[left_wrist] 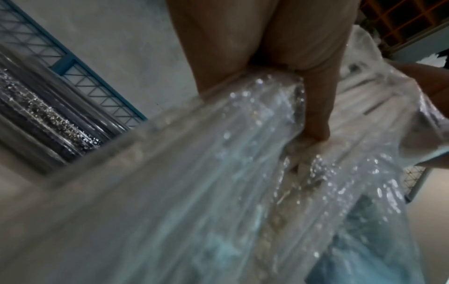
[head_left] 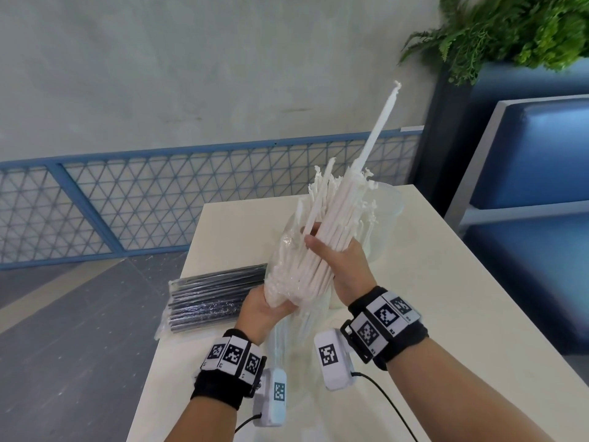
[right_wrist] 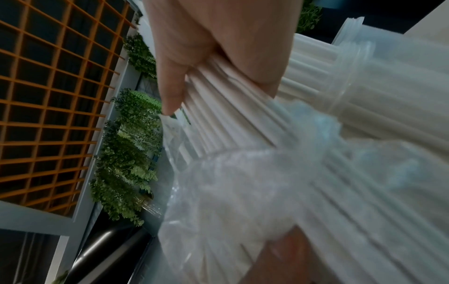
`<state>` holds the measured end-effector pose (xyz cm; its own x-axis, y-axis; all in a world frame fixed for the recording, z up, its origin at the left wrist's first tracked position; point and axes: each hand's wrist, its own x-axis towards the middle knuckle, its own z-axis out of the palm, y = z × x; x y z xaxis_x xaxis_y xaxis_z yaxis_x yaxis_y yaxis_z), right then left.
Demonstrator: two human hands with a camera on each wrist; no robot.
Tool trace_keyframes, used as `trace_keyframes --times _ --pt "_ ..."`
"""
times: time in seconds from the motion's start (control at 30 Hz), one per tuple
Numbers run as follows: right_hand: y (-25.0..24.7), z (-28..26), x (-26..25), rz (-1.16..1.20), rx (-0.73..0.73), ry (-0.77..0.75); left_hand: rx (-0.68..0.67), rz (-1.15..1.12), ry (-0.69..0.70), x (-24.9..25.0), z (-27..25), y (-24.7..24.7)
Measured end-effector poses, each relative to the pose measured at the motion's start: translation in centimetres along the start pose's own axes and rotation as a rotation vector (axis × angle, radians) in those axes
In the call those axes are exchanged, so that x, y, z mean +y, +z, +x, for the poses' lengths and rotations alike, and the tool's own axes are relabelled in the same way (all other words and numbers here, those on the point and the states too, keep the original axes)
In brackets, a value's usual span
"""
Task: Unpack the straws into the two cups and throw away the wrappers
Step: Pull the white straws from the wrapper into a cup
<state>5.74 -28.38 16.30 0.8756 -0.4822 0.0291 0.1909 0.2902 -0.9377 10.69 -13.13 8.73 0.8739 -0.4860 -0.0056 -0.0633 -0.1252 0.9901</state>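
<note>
Cream rectangular table (head_left: 430,250) before a grey wall and blue mesh railing (head_left: 159,193): a bundle of straws held above it.

The bundle of white paper-wrapped straws (head_left: 318,250) tilts up and to the right over the table's middle, its lower part sheathed in a crinkled clear plastic wrapper (head_left: 283,260); one straw stands well above the rest. The left hand (head_left: 261,309) grips the wrapped bottom end, fingers curled round it; the right hand (head_left: 341,266) is clamped around the bundle's middle, thumb across the straws. A clear plastic cup (head_left: 390,202) stands just behind the bundle, partly hidden. A pack of black straws in clear plastic (head_left: 213,298) lies flat at the table's left edge. Green fern foliage (head_left: 510,30) hangs upper right, above a blue cushioned bench (head_left: 541,154).
</note>
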Motion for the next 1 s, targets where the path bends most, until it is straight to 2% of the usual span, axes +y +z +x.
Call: trace_keyframes --times 0.27,0.43,0.77,1.0 --pt "0.3 0.5 0.1 0.009 0.01 0.068 -0.055 0.12 0.008 0.4 -0.1 0.2" --pt "0.4 0.5 0.1 0.065 0.097 0.085 -0.019 0.089 -0.007 0.3 0.0 -0.1" --pt "0.4 2.6 -4.1 0.166 0.252 -0.058 0.067 -0.031 -0.048 0.1 0.3 -1.0" --pt "0.1 4.1 -6.5 0.085 0.316 -0.187 0.168 -0.061 -0.085 -0.1 0.5 -1.3"
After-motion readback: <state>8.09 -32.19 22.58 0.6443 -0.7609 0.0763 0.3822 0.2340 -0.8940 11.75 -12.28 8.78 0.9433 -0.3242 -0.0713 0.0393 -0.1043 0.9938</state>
